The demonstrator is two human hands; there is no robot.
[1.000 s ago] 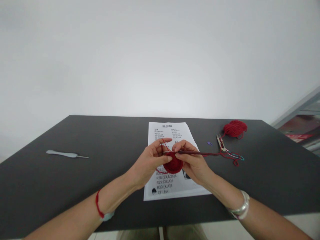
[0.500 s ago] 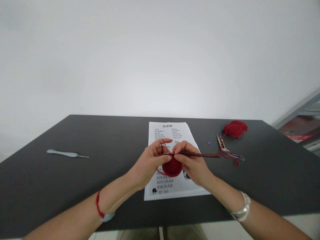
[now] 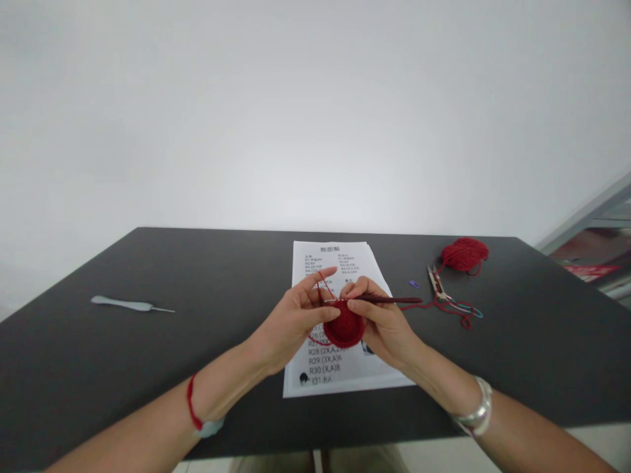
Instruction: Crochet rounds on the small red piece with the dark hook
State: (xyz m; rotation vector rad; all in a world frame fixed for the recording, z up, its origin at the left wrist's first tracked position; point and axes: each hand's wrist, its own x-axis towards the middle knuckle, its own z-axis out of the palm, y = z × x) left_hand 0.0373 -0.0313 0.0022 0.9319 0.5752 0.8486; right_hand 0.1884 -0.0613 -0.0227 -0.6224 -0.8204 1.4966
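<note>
A round red crochet piece [image 3: 345, 328] hangs between my hands above the printed sheets. My left hand [image 3: 298, 318] pinches its upper left edge with the thumb, and red yarn runs over the raised index finger. In my right hand [image 3: 382, 318] is a crochet hook [image 3: 389, 299] with a dark red handle, held nearly level. Its thin tip points left along the top edge of the piece, near my left fingers. My right thumb also touches the upper right of the piece. The exact stitch at the hook tip is too small to make out.
Printed pattern sheets [image 3: 325, 384] lie beneath my hands on the black table [image 3: 221, 263]. On the right are a red yarn ball [image 3: 465, 254], scissors [image 3: 436, 282] tangled with loose yarn, and a purple stitch marker [image 3: 415, 284]. A grey-handled hook [image 3: 125, 303] rests at left.
The hook has shifted a little left and up in my right hand. The crochet piece has moved slightly right, and my left index finger is raised a bit more.
</note>
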